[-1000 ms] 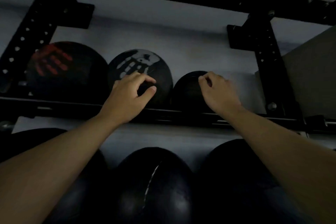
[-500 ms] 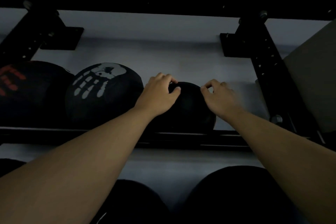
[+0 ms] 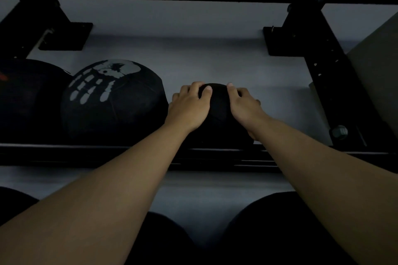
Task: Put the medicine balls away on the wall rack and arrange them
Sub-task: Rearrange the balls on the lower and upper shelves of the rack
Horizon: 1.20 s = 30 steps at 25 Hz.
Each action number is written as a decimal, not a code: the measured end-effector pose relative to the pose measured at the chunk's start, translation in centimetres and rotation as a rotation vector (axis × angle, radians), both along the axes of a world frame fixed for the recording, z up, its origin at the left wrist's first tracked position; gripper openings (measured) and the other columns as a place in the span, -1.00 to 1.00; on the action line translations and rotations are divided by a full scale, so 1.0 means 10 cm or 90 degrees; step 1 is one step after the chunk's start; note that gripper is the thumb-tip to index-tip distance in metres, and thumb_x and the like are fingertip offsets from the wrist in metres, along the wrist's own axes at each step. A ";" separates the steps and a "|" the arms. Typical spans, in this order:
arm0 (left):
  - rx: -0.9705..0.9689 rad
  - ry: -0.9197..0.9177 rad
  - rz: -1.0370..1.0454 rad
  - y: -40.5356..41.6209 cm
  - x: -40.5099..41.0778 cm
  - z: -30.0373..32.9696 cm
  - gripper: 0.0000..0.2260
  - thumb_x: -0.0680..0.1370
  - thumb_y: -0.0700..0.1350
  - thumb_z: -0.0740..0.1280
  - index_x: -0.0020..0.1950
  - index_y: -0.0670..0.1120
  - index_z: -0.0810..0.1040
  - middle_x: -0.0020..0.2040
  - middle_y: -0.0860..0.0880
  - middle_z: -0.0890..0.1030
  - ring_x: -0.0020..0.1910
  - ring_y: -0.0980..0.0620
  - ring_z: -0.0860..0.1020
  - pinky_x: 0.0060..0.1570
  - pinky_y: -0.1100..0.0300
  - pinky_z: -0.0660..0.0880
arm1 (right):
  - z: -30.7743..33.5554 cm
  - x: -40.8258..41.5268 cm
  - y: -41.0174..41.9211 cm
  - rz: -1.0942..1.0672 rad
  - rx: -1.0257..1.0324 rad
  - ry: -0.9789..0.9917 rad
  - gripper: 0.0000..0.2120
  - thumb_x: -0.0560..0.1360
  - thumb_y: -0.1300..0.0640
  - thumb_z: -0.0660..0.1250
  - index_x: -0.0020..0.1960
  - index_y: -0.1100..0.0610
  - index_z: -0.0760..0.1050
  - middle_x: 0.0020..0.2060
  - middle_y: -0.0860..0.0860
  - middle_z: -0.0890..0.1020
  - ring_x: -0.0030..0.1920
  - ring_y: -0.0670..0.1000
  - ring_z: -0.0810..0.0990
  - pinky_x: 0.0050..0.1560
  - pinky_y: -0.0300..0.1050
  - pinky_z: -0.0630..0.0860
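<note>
Both hands, left hand (image 3: 189, 107) and right hand (image 3: 243, 105), clamp the small black ball (image 3: 218, 105) sitting on the rack rail (image 3: 86, 146), just right of the handprint ball (image 3: 112, 101). Arranging looks underway; next, I'd guess, nudge it snug against that neighbour.

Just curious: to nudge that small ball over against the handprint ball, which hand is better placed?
Probably the right hand: it cups the small ball on the side away from the handprint ball.

We see our left hand (image 3: 189, 109) and right hand (image 3: 243, 105) on the small black rubber ball (image 3: 217, 103); the handprint-marked black ball (image 3: 114, 101) sits just left of it on the black metal rack (image 3: 86, 155).
</note>
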<state>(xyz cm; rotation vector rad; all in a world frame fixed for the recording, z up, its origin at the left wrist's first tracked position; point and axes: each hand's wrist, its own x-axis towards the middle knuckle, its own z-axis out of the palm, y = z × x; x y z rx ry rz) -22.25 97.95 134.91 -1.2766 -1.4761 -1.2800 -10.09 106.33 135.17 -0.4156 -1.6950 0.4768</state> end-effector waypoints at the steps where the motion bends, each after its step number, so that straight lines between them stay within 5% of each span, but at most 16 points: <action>1: 0.004 0.002 -0.001 0.00 0.00 -0.01 -0.50 0.70 0.24 -0.01 0.61 0.15 0.28 0.63 -0.04 0.31 0.59 -0.19 0.24 0.50 -0.11 0.21 | 0.00 -0.01 0.02 -0.002 0.005 0.002 -0.30 0.59 -0.41 -0.08 0.62 -0.09 0.16 0.56 0.22 0.21 0.52 0.32 0.23 0.52 0.28 0.22; 9: -0.119 0.086 0.117 -0.24 0.02 0.01 -0.45 0.72 0.24 -0.09 0.67 0.07 0.19 0.64 -0.14 0.30 0.58 -0.22 0.30 0.52 -0.10 0.21 | 0.04 0.10 0.09 -0.056 0.144 -0.063 -0.36 0.66 -0.29 -0.08 0.61 0.01 0.25 0.54 0.21 0.36 0.51 0.26 0.35 0.54 0.10 0.24; 13: -0.110 0.203 0.252 -0.63 -0.10 0.08 -0.50 0.73 0.17 -0.04 0.60 0.02 0.34 0.56 -0.11 0.44 0.54 -0.14 0.38 0.55 -0.11 0.16 | 0.15 0.07 -0.25 -0.095 0.276 -0.084 -0.58 0.70 -0.10 0.07 0.39 0.05 0.54 0.39 0.15 0.56 0.37 0.18 0.51 0.20 -0.14 0.34; 17: 0.027 0.170 0.295 -1.19 -0.48 0.20 -0.57 0.72 0.04 0.04 0.57 0.01 0.39 0.57 -0.10 0.41 0.55 -0.16 0.34 0.53 -0.12 0.15 | 0.25 -0.22 -0.78 -0.076 0.355 -0.074 -0.64 0.67 -0.04 0.16 0.32 0.10 0.57 0.33 0.11 0.61 0.33 0.11 0.53 -0.03 -0.31 0.24; 20: 0.064 0.123 0.292 -1.61 -0.91 0.21 -0.60 0.73 -0.01 0.05 0.53 -0.05 0.42 0.54 -0.14 0.42 0.51 -0.22 0.36 0.47 -0.11 0.23 | 0.28 -0.64 -1.26 -0.048 0.423 -0.072 -0.62 0.66 -0.04 0.19 0.41 0.07 0.52 0.40 0.08 0.56 0.40 0.05 0.50 0.17 -0.32 0.31; 25: 0.028 0.083 0.189 -1.93 -1.49 0.02 -0.56 0.75 0.11 -0.01 0.56 -0.03 0.35 0.53 -0.17 0.40 0.47 -0.25 0.38 0.38 -0.13 0.32 | 0.32 -1.38 -1.72 -0.111 0.420 -0.113 -0.54 0.66 -0.09 0.15 0.53 -0.02 0.35 0.50 0.17 0.38 0.51 0.21 0.34 0.53 0.07 0.26; 28: 0.060 0.091 0.079 -1.82 -1.58 -0.08 -0.52 0.76 0.08 -0.06 0.66 -0.02 0.23 0.63 -0.16 0.29 0.59 -0.22 0.26 0.55 -0.15 0.19 | 0.19 -1.62 -1.72 -0.160 0.399 -0.128 -0.50 0.70 -0.13 0.01 0.61 -0.09 0.19 0.60 0.16 0.23 0.60 0.20 0.15 0.59 0.19 0.08; 30: 0.109 0.081 0.067 -1.72 -1.57 -0.13 -0.51 0.77 0.07 -0.07 0.68 -0.03 0.20 0.67 -0.14 0.24 0.64 -0.19 0.18 0.60 -0.18 0.09 | 0.14 -1.61 -1.65 -0.161 0.400 -0.142 -0.49 0.72 -0.14 -0.06 0.65 -0.09 0.09 0.66 0.14 0.10 0.66 0.13 0.00 0.63 0.10 -0.09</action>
